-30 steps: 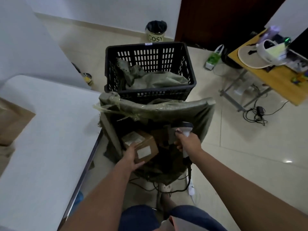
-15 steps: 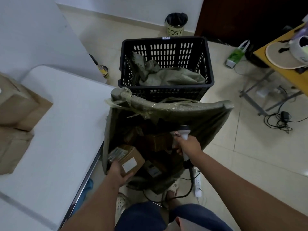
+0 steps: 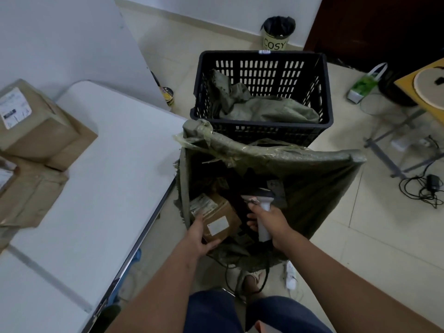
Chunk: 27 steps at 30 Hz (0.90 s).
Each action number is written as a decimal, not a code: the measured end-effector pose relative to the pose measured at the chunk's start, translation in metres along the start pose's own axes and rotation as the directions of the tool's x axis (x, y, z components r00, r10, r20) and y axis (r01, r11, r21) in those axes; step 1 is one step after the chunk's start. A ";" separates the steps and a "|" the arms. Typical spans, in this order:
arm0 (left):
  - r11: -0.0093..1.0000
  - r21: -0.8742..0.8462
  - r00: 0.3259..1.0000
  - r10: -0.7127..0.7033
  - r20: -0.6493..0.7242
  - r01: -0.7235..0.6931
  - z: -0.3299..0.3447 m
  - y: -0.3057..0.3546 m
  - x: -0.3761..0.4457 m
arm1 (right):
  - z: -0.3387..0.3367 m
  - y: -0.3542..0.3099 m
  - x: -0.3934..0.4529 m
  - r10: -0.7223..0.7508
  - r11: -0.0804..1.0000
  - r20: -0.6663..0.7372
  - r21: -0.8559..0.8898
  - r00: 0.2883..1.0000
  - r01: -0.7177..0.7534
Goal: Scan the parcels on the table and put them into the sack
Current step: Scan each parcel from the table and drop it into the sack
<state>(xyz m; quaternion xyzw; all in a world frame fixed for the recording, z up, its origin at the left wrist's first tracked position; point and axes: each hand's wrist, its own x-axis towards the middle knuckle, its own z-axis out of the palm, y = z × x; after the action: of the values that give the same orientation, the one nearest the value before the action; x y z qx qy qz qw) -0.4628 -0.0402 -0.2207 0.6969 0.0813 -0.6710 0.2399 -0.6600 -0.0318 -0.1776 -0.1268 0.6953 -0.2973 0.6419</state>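
Observation:
My left hand (image 3: 200,236) grips a small brown cardboard parcel (image 3: 217,217) with white labels, held inside the open mouth of the green woven sack (image 3: 312,188). My right hand (image 3: 271,222) holds a white barcode scanner (image 3: 262,205) by its handle, just right of the parcel and over the sack's opening. More brown parcels lie dimly inside the sack. On the white table (image 3: 103,183) to the left sit a labelled box (image 3: 31,121) and crumpled brown paper parcels (image 3: 26,193).
A black plastic crate (image 3: 262,68) with folded green sacks stands behind the sack. A bin marked COSY (image 3: 276,34) is by the far wall. Cables and a charger (image 3: 430,186) lie on the tiled floor at right, beside a yellow table's legs (image 3: 394,140).
The view has swung left, bringing the table's parcels into sight. My left hand still holds the small parcel in the sack's mouth; my right hand has come nearer to it with the scanner.

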 end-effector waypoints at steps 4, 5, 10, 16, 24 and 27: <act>0.998 0.057 0.998 0.039 0.050 -0.042 0.001 -0.003 -0.005 | 0.020 0.006 0.005 0.108 0.991 0.129 0.063 0.986 -0.117; 0.996 0.080 0.997 0.035 0.065 -0.040 0.001 -0.005 -0.007 | 0.024 0.008 0.006 0.119 0.989 0.148 0.067 0.982 -0.130; 0.978 0.197 0.995 0.075 -0.058 -0.062 -0.015 -0.002 -0.008 | 0.045 0.015 0.019 0.151 0.968 0.163 0.175 0.975 -0.180; 0.757 0.619 0.923 0.362 -0.132 -0.209 -0.064 -0.001 0.029 | 0.070 0.033 0.040 0.164 0.980 0.152 0.085 0.975 -0.178; 0.707 0.637 0.855 0.499 -0.144 -0.305 -0.084 -0.007 0.034 | 0.079 0.063 0.045 0.213 0.964 0.070 0.146 0.975 -0.221; 0.736 0.609 0.888 0.447 -0.110 -0.295 -0.094 -0.003 0.035 | 0.071 0.074 0.044 0.232 0.960 0.023 0.155 0.972 -0.233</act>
<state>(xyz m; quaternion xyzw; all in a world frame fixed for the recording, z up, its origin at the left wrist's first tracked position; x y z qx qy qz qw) -0.3771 -0.0030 -0.2574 0.8164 -0.2380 -0.5085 0.1355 -0.5822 -0.0156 -0.2567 0.0057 0.6782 -0.2734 0.6821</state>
